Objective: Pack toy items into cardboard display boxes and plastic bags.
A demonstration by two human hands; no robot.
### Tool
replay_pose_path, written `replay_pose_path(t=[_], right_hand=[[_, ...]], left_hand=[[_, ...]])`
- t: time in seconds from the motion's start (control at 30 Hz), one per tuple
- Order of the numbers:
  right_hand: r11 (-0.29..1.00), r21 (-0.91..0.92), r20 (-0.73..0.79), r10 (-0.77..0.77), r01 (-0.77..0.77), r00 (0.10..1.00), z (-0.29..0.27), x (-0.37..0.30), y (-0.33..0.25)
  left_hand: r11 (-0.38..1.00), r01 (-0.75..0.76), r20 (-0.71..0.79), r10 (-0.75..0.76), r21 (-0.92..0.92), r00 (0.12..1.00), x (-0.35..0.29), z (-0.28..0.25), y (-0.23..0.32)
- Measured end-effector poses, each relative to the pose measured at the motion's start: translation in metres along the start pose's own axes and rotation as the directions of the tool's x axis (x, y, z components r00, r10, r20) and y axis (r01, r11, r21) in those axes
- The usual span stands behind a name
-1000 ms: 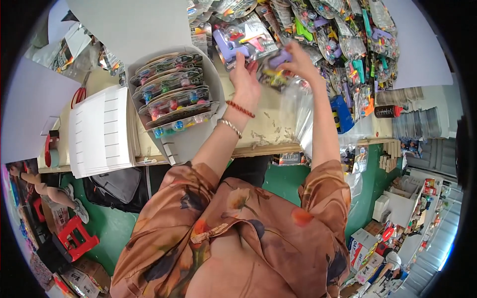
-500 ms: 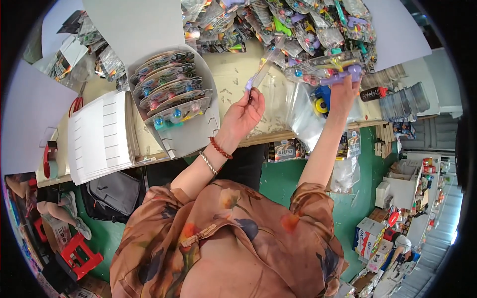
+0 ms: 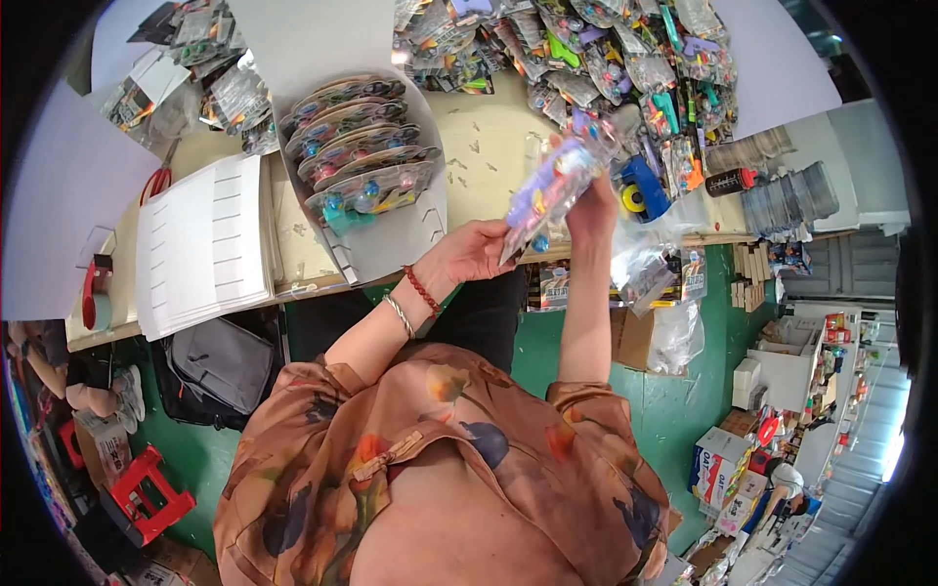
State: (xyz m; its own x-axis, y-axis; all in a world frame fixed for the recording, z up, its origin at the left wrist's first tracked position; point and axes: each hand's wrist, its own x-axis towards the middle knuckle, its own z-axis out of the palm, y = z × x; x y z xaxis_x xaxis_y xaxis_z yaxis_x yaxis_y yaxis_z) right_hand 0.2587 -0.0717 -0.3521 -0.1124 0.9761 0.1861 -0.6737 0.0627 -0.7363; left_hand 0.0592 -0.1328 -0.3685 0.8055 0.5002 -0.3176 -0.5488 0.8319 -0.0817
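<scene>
Between my hands, over the front of the table, are see-through blister packs (image 3: 555, 186) with purple toys and small coloured parts. They are tilted and overlap; motion smears them, so I cannot tell how many there are. My left hand (image 3: 475, 252) is closed on their lower left corner, with a bead bracelet and a twisted bangle on the wrist. My right hand (image 3: 594, 210) grips them from the right side, its fingers partly hidden. Left of my hands stands an open white carton (image 3: 430, 217), with several blister packs (image 3: 371, 190) standing upright in rows inside.
A large heap of blister packs (image 3: 625, 68) covers the table's far side. A blue tape dispenser (image 3: 645, 186) and a dark bottle with a red cap (image 3: 731, 183) lie to the right. Flat white cardboard sheets (image 3: 200, 244) are stacked at left, near red-handled scissors (image 3: 156, 184).
My right hand has drawn a purple toy pack from the heap toward me and leftward. The left hand has lowered slightly, and the packs in both hands have come together.
</scene>
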Motion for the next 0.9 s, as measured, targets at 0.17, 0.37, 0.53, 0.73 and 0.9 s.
replay_pose_path(t=[0.17, 0.37, 0.53, 0.73, 0.9], right_hand=[[0.997, 0.013, -0.081, 0.072, -0.071, 0.994, 0.008, -0.011, 0.025], [0.748, -0.651, -0.026, -0.191, 0.128, 0.981, 0.076, -0.021, -0.021], [0.640, -0.767, -0.037, -0.128, 0.054, 0.991, 0.057, -0.020, -0.057], [0.760, -0.642, -0.223, -0.060, -0.101, 0.973, 0.041, -0.030, -0.022], [0.751, -0.642, -0.297, -0.056, -0.155, 0.953, 0.031, -0.023, -0.026]], left_hand=[[0.935, 0.344, 0.384, -0.285, -0.091, 0.878, 0.015, -0.073, 0.005], [0.785, -0.198, -0.105, 0.316, 0.587, 0.943, -0.019, -0.056, -0.011], [0.558, -0.467, 0.084, 0.576, 0.686, 0.813, -0.038, -0.046, -0.013], [0.694, -0.374, 0.106, 0.398, 0.615, 0.911, -0.038, -0.018, -0.022], [0.686, -0.580, 0.165, 0.573, 0.438, 0.803, -0.036, 0.002, -0.021]])
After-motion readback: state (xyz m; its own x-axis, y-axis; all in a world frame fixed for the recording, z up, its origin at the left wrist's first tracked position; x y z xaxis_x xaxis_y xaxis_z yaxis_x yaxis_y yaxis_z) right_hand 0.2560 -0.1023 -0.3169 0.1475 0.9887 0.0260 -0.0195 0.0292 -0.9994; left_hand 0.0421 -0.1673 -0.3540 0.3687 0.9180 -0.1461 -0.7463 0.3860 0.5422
